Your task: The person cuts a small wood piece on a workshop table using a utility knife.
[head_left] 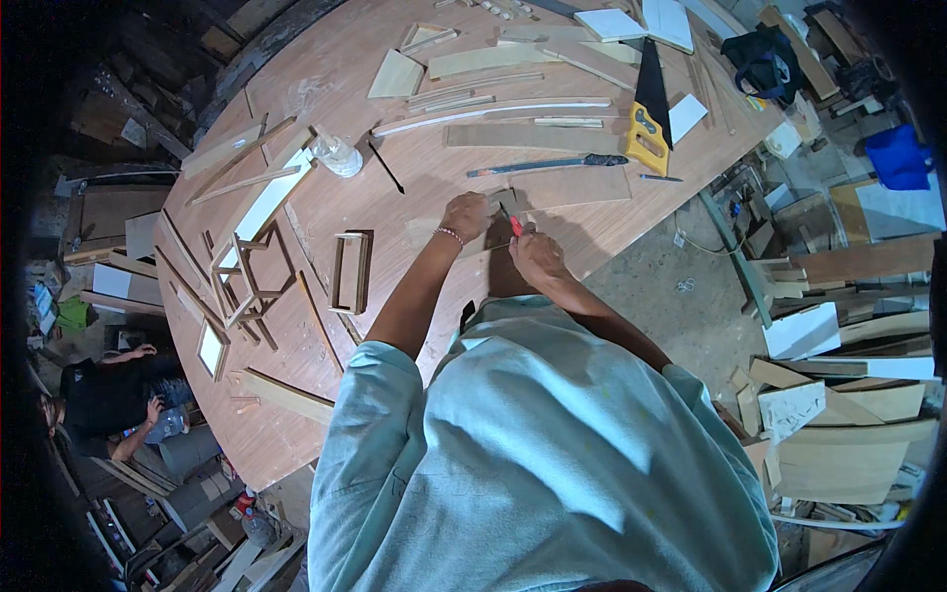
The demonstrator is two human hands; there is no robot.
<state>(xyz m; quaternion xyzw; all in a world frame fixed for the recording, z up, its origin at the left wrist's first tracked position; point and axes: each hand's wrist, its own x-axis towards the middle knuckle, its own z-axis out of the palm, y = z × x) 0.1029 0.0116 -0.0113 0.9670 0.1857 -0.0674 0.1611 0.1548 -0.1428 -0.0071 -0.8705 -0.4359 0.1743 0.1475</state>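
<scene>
Close to the table's near edge, both my hands are in front of my body. My right hand (538, 259) is closed around a small red-handled tool (516, 226) whose dark tip points away from me; its exact kind is too small to make out. Just left of it, my left hand (468, 215) grips the edge of a small flat greyish piece (506, 200), and the tool's tip meets that piece. A thin board (577, 187) lies flat right behind my hands. Beyond that rests a long narrow blue-grey tool (546, 166) with a dark end.
A handsaw (649, 123) with a yellow handle lies at the right. Wooden strips (493, 116) spread across the far side. Leftward are a clear plastic container (338, 158), a rectangular wooden frame (350, 272) and a small wooden framework (244, 281). Another person (109, 405) sits beyond the left edge.
</scene>
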